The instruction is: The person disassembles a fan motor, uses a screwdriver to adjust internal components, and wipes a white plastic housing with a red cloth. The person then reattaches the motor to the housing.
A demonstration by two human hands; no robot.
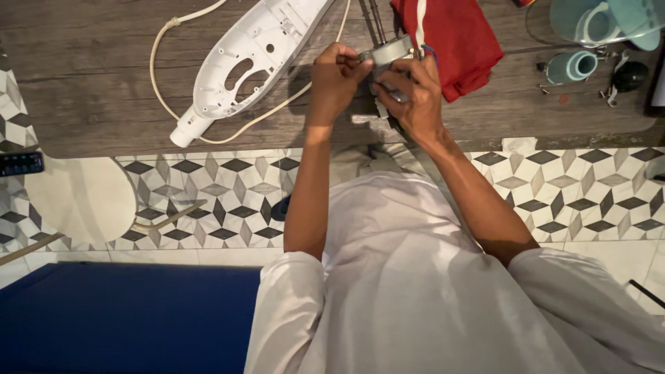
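Nearest the camera: the person's white shirt (415,291), short sleeves, filling the lower right of the view. Beside it, lower left, a flat dark blue surface (125,318) (kind not determinable).

Floor: tiled floor (575,187) in a cube pattern of white, grey and black diamonds, running across the middle of the view. On it at left, a pale rounded object (83,197), only partly in view, and a small dark device (21,163) at the left edge.

Work surface: wooden table (90,90), dark, weathered planks, its near edge meeting the tiles.

Hands: both raised over the table's near centre, close together. Left hand (338,73) pinches the left side of a small grey metal motor unit (388,52); right hand (414,93) wraps it from the right and beneath. Both hands are closed on the same piece, which is held just above the table (thin rods stick up from its far side).

Left of the hands: white plastic housing shell (242,62), long and tapered, open side up, lying on a cream cord (163,83) that loops around it.

Behind the hands: red cloth (457,38), folded, touching the motor unit's far side in view.

Far right: pale teal cylindrical part (571,67), a clear teal cover (609,21), a black rounded part (630,75), and small loose metal fittings near them.
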